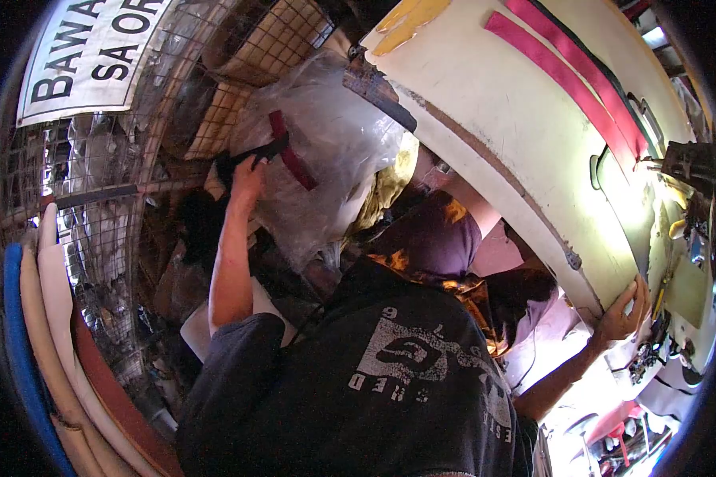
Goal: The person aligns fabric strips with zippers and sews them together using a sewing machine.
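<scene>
My left hand reaches out at the left, its fingers closed on a black strap. Below that strap, a dark red strip lies on a large clear plastic bag. My right hand is at the near corner of the pale worktable, its fingers bent around the edge. A small pale spot shows by those fingers; I cannot make out what it is. Two long red strips lie side by side on the tabletop, edged by a black one. Black scissor-like handles lie near their lower end.
The worktable has a worn, chipped edge on my side. Wire mesh stands at the left with a lettered sign above it. Rolled sheets stand at the lower left. A machine part and clutter are at the far right.
</scene>
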### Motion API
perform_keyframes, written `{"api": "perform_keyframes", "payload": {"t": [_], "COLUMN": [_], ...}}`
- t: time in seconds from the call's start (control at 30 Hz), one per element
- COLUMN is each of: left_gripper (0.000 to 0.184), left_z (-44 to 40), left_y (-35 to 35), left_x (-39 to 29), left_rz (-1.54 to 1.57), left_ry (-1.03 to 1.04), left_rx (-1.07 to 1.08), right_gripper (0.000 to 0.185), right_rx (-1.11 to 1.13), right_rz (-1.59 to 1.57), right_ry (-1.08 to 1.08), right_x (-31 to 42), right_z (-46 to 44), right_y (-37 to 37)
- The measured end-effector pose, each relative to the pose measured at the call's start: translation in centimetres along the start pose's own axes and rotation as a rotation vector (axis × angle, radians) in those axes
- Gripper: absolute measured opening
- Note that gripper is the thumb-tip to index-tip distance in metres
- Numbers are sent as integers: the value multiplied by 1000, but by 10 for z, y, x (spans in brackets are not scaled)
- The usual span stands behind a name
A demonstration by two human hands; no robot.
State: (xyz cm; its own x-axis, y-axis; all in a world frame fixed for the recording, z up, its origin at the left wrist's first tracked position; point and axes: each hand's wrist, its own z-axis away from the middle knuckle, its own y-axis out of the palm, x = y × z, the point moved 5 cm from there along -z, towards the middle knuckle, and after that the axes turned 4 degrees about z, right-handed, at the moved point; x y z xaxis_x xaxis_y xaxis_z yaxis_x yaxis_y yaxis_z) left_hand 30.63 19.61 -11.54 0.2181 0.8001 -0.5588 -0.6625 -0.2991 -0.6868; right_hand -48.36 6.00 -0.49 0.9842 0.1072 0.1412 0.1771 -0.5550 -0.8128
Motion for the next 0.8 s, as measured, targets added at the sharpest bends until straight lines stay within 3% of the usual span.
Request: {"api": "perform_keyframes", "payload": {"t": [0.03, 0.13, 0.2, 0.23, 0.27, 0.33, 0.37, 0.4, 0.47, 0.53, 0.6, 0.63, 0.67, 0.8], "left_gripper": [31, 29, 31, 29, 28, 18, 13, 9, 10, 12, 14, 15, 16, 13], "left_z": [4, 29, 76, 111, 148, 221, 255, 287, 317, 312, 295, 287, 278, 238], "left_y": [-2, -11, -8, 0, 17, 56, 75, 83, 92, 84, 81, 80, 74, 77], "left_x": [-4, -50, -110, -146, -177, -216, -230, -243, -252, -259, -244, -243, -250, -290], "left_rz": [140, -70, -436, -479, -521, -421, -495, -373, -223, -177, -142, -117, -175, -142], "left_ry": [30, 208, 792, 797, 798, 1158, 1277, 1278, 1533, 1415, 1313, 1291, 1152, 1171], "left_rx": [-27, 149, 190, 389, 591, 764, 812, 886, 861, 899, 887, 898, 843, 642], "right_gripper": [20, 22, 24, 27, 30, 47, 57, 56, 52, 40, 32, 30, 28, 19], "right_rx": [-6, -49, -22, 27, 179, 344, 464, 508, 746, 719, 982, 988, 987, 781], "right_rz": [-7, 16, -34, -90, -261, -536, -685, -722, -906, -1031, -968, -897, -810, -568], "right_ry": [-16, -45, -124, -185, -19, -343, -485, -582, -521, -413, -293, -292, -276, -85], "right_x": [-3, 10, 57, 99, 144, 235, 280, 308, 300, 270, 232, 217, 199, 130], "right_z": [1, 0, -9, -8, 0, -9, -11, -21, -10, -4, 10, 9, 10, -5], "right_y": [2, -8, -22, -34, -40, -56, -64, -67, -45, -40, -44, -46, -47, -66]}}
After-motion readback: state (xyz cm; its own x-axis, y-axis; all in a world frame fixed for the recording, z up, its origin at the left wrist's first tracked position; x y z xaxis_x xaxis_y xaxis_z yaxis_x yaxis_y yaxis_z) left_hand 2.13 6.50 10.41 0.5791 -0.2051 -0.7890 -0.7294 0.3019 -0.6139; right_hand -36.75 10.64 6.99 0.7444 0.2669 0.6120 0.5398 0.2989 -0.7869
